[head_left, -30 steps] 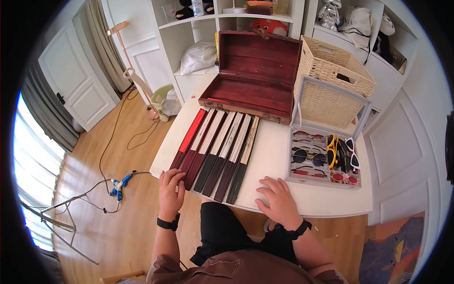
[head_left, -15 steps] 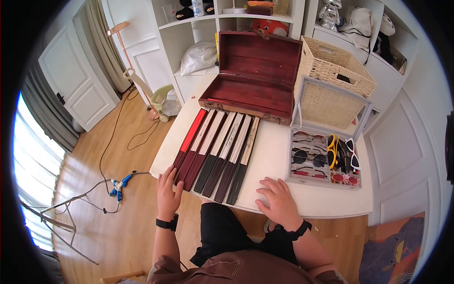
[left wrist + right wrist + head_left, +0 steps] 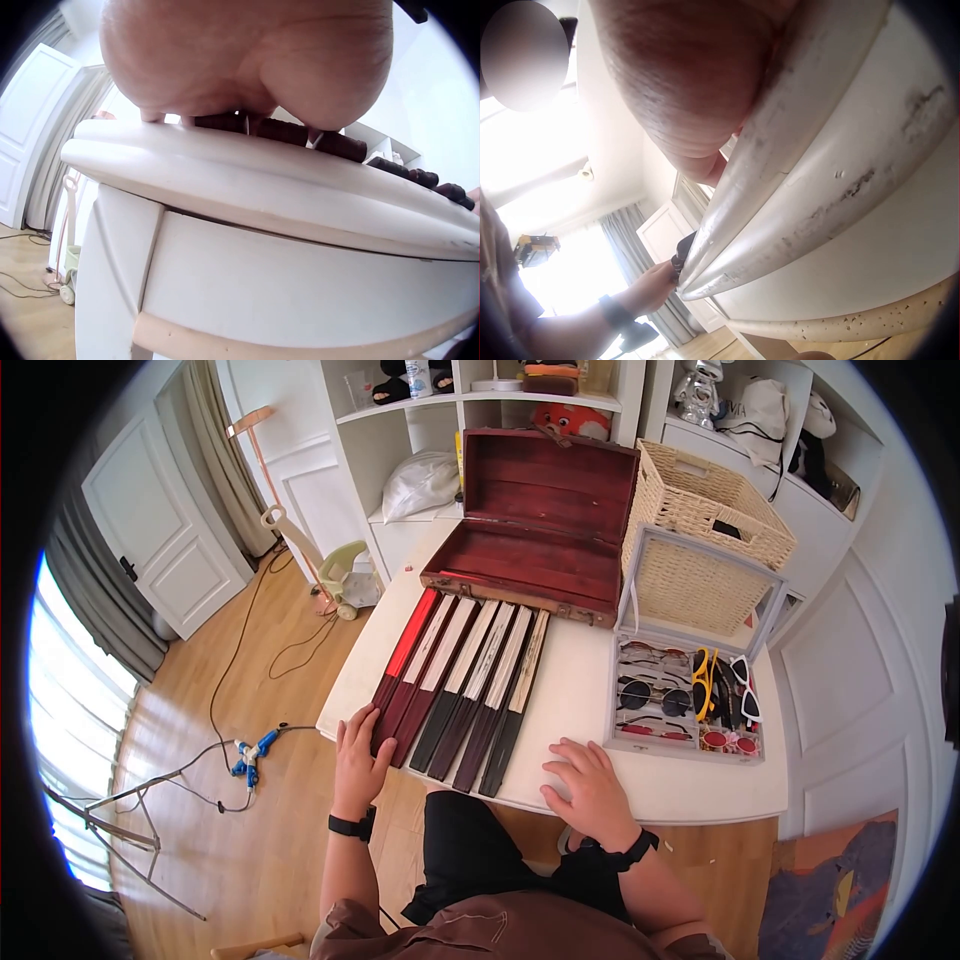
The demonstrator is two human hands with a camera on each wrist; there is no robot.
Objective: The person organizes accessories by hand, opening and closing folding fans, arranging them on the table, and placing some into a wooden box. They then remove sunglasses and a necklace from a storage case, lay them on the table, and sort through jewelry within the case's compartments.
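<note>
Several folded hand fans (image 3: 465,690) lie side by side on the white table (image 3: 580,670), their dark ends toward the person. Leftmost is a red-leaved fan (image 3: 411,635); the others show white or cream leaves. My left hand (image 3: 360,765) rests at the table's front edge, its relaxed fingers against the near end of the red-leaved fan. In the left wrist view its palm (image 3: 247,60) hangs over the dark fan ends (image 3: 341,146). To the right of the row, my right hand (image 3: 590,790) lies with fingers spread on the tabletop, holding nothing.
Behind the fans stands an open dark-red case (image 3: 540,545). To its right are a wicker basket (image 3: 700,510) and a grey-framed box of sunglasses (image 3: 640,740) with its lid up. Shelves (image 3: 395,450) stand at the back. A cable (image 3: 225,710) runs along the floor at left.
My left hand has drawn back slightly from over the near ends of the leftmost fans, and its fingers have straightened. The right hand stays in place.
</note>
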